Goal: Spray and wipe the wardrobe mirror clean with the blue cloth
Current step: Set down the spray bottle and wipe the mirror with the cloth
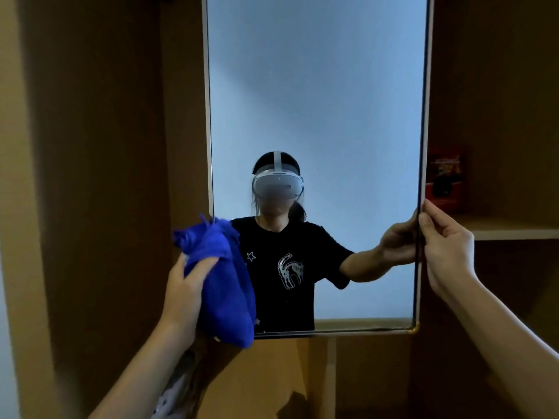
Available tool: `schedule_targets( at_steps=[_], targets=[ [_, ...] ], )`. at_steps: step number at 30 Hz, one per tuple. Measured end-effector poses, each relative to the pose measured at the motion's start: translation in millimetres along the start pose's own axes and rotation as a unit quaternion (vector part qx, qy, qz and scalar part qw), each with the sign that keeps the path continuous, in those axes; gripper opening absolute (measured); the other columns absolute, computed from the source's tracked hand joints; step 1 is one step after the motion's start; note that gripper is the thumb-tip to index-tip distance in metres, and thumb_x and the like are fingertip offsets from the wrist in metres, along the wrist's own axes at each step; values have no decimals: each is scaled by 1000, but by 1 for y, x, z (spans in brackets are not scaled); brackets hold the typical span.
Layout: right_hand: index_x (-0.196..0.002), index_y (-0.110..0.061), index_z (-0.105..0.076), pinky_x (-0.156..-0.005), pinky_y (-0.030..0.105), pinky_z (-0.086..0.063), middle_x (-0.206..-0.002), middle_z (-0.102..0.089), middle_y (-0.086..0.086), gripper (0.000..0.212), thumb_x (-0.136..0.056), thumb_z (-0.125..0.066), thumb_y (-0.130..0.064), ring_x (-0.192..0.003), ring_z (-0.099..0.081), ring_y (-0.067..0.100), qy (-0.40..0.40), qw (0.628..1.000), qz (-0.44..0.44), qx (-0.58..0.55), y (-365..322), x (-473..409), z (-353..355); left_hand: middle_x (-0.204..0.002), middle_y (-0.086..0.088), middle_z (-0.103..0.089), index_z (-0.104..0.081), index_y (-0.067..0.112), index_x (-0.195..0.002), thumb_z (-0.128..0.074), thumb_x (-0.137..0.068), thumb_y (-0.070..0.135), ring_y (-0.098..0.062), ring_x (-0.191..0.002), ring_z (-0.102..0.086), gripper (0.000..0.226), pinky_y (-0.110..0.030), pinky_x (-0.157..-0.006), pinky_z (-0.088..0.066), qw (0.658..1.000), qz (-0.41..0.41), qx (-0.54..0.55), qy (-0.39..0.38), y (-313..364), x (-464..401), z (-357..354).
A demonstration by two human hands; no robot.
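A tall mirror (317, 86) on a wardrobe door fills the middle of the head view and reflects a person in a headset and black T-shirt. My left hand (186, 285) grips a bunched blue cloth (223, 291) at the mirror's lower left corner, where the cloth overlaps the glass edge. My right hand (444, 249) holds the mirror's right edge, fingers curled round the frame about two thirds of the way down. No spray bottle is in view.
Brown wardrobe panels (99, 176) stand to the left of the mirror. To the right is an open compartment with a shelf (514, 231) that carries a red box (444, 176). Below the mirror is more wooden panelling (302, 373).
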State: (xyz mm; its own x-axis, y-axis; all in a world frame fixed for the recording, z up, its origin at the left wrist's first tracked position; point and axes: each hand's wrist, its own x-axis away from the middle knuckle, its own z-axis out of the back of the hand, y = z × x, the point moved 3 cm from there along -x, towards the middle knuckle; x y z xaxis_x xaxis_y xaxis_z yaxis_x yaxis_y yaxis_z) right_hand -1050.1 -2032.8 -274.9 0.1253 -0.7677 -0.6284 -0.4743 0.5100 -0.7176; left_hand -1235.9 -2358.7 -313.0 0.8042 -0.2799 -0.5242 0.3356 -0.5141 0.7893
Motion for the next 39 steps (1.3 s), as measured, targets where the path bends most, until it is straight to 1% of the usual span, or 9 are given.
schedule_targets(
  at_steps=[7, 10, 13, 17, 20, 23, 27, 32, 39],
  targets=[
    [-132, -16, -60, -104, 23, -44, -126, -65, -4, 34, -99, -54, -13, -115, -60, 3, 22, 1000, 4, -10, -3, 5, -4, -104, 8, -70, -53, 36, -116, -81, -47, 36, -14, -97, -67, 74, -29, -80, -47, 995, 63, -38, -70, -50, 25, 15],
    [-133, -15, -59, -104, 23, -44, -126, -64, -5, 34, -100, -54, -13, -116, -60, 5, 21, 1000, 0, -11, -4, 5, -4, -102, 18, -70, -48, 36, -116, -86, -66, 22, -4, -99, -66, 65, -21, -81, -48, 990, 35, -88, -104, -45, 24, 6],
    [-133, -14, -59, -104, 22, -44, -126, -64, -3, 34, -100, -53, -11, -116, -60, 5, 23, 1000, -1, -14, -6, 5, -4, -116, 19, -67, -51, 32, -122, -61, -91, 31, -1, -111, -61, 33, -17, -89, -49, 989, -10, -59, -137, -34, 22, -10],
    [-133, -13, -58, -106, 24, -43, -128, -63, -1, 34, -100, -53, -13, -119, -59, 7, 29, 1000, 1, -5, -4, 4, -6, -105, -11, -71, -64, 12, -105, -34, -96, 47, -24, -95, -64, 46, -35, -81, -49, 992, 109, 15, -55, -46, 13, 1],
    [-133, -14, -59, -107, 26, -44, -127, -64, -3, 34, -99, -55, -12, -118, -59, 6, 31, 999, -5, -5, -4, 3, -5, -137, 2, -47, -39, 40, -137, -42, -82, 59, -13, -119, -52, 57, -31, -95, -42, 991, 7, -116, -67, -48, 12, 4],
    [-133, -14, -58, -106, 26, -44, -128, -63, -2, 35, -99, -54, -11, -119, -59, 7, 32, 999, -6, -3, -6, 5, -5, -153, 19, -9, 8, 59, -141, -30, -86, 65, -8, -142, -18, 66, -20, -104, -26, 913, -180, -360, -70, -46, 14, -2],
    [-133, -14, -58, -106, 25, -45, -127, -63, -3, 34, -99, -54, -11, -119, -58, 8, 35, 999, 0, 0, -10, 8, -6, -158, -4, -6, 19, 44, -146, -30, -87, 73, -29, -137, -34, 82, -21, -60, -52, 816, -247, -522, 15, -46, 11, -9],
    [-132, -15, -60, -97, 15, -47, -121, -65, -7, 33, -99, -54, -10, -110, -62, 1, 40, 999, -1, -4, -10, 8, -6, -145, -22, -32, 6, 15, -152, -22, -87, 75, -39, -121, -52, 92, -34, -46, -53, 790, -227, -566, 64, -50, 5, -18],
    [-130, -18, -62, -103, 23, -46, -122, -66, -8, 32, -99, -55, -12, -113, -61, 3, 39, 999, -1, 12, -4, 5, -6, -142, -19, -37, -4, 19, -153, -20, -92, 66, -37, -116, -53, 79, -40, -53, -54, 774, -260, -567, 109, -27, -14, -34]
  ],
)
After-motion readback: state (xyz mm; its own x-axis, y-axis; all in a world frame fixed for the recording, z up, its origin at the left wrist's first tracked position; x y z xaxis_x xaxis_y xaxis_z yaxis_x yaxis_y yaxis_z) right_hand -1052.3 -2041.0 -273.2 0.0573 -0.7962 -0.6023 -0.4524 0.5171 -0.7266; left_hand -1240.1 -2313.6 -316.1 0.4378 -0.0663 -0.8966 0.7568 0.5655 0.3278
